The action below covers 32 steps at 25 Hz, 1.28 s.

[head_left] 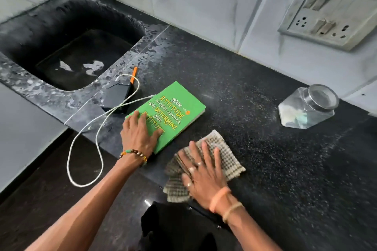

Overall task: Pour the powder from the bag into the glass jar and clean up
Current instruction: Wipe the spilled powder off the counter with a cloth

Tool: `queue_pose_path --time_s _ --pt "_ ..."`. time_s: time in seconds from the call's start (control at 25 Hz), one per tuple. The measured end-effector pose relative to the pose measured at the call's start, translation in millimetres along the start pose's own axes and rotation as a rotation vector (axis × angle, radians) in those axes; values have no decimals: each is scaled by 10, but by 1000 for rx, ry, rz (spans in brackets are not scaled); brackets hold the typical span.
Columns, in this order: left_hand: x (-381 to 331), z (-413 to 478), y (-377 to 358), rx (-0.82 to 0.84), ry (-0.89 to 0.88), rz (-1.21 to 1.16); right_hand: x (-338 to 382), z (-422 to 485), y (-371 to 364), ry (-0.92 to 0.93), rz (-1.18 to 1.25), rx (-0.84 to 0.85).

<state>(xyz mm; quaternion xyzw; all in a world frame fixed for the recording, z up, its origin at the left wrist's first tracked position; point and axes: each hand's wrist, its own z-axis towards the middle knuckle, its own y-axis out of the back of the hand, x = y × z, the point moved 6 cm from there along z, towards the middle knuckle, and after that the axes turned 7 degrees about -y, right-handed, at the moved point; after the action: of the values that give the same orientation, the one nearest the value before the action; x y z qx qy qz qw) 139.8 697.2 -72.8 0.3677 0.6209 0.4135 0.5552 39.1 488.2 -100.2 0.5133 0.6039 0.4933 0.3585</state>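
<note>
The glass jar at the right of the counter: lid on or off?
Lid on. A silvery cap covers the mouth of the glass jar, which stands alone on the counter, apart from both hands.

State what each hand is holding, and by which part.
Nothing is gripped. The right hand lies flat, palm down, on the middle of the checked cloth on the counter. The left hand rests flat on the green book's near corner.
</note>
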Motion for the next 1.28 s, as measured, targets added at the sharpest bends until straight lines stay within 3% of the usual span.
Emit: queue_pose_path --time_s 0.08,0.16,0.28,0.36,0.48,0.52,0.6,0.64,0.68,0.8,0.84,0.88,0.96,1.04,1.16,1.28 --pt "-9 52 16 12 -73 54 -361 -131 49 -78 46 -50" --pt "-53 52 39 -45 -166 71 -794 201 206 -317 6 -57" --pt "3 -49 13 -89 -217 -47 -1009 961 421 -605 155 -19" --pt "136 -208 32 -150 -256 -163 -720 1089 372 -511 150 -47" --pt "424 -632 133 -292 -365 -277 -269 364 105 -21 -5 -200" --pt "531 -815 118 -311 -379 -305 -302 130 67 56 -5 -234" --pt "716 -1195 17 -309 -368 -356 -446 21 90 -100 130 -318" --pt "791 -1357 -49 -305 -331 -388 -374 7 94 -222 208 -360" --pt "892 -1546 -109 -311 -254 -424 -106 -34 10 -221 251 -395" --pt "1152 -1892 -302 -315 82 -638 983 -332 -150 257 356 -421" --pt "1213 -1995 -383 -278 223 -740 1126 -392 -52 311 443 -390" --pt "1232 -2092 -472 -223 361 -869 1114 -365 117 258 534 -358" --pt "1154 -2259 -644 -111 554 -1103 722 -247 311 -19 649 -423" --pt "981 -2462 -742 -28 659 -1239 475 -352 330 -124 607 -475" --pt "768 -2716 -880 88 834 -1398 689 -483 52 50 500 -346" --pt "791 -2796 -774 -26 982 -1753 1668 -222 175 178 624 -34"
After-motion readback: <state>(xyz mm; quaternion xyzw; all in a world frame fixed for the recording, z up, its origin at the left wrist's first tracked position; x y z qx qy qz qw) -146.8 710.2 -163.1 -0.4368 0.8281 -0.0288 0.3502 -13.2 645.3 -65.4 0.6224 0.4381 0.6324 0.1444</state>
